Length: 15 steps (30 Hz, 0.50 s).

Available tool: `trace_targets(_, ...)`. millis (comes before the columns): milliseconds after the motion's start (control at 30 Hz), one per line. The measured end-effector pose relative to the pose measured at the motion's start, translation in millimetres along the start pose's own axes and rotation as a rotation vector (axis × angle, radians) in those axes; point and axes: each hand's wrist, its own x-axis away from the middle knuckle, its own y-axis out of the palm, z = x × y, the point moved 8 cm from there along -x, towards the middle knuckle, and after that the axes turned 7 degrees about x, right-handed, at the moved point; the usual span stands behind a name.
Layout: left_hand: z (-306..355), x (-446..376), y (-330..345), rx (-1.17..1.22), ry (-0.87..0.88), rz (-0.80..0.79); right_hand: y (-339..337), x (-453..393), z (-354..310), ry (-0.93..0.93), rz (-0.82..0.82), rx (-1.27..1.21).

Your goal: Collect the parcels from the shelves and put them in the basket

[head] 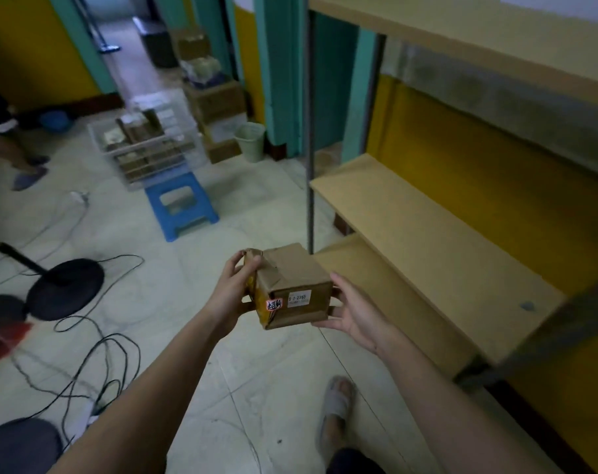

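a small cardboard parcel (292, 287) sits at the centre of the frame, held in the air between both hands above the pale tiled floor (256, 371). the left hand (234, 290) grips its left end, thumb curled over the top edge and fingers wrapped round the side. the right hand (350, 309) cups the right end, fingers curled under and behind the parcel, palm turned up. a white label and a small red-and-white sticker show on the face nearest the camera, and yellow tape runs along the left end.

the shelves (427, 234) fill the right side of the frame, their light wooden boards bare where visible, with a yellow wall behind. the parcel hangs just left of the lowest board's near corner.

in the upper middle left, a clear basket (147, 145) stands on a blue stool (181, 206), with brown parcels inside it; motion blur hides their number. behind it are stacked cartons (215, 107) and a pale bin (251, 140).

on the left of the frame, a black round stand base (65, 289) rests on the floor, with black cables (95, 357) looping below it. another person's legs (13, 155) in slippers show at the upper left edge. the wearer's foot in a grey slipper (336, 412) shows at the lower middle.
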Motion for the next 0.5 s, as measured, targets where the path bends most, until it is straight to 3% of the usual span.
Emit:
trace_targets(233,77,-114,-48,0.067,-0.061,0.160,44,-166,-84,0.038,-0.079,0.028)
trace_targets(500,192,-200,-141,0.151,0.056,0.322,155,-318,-187,0.028,-0.296,0.201)
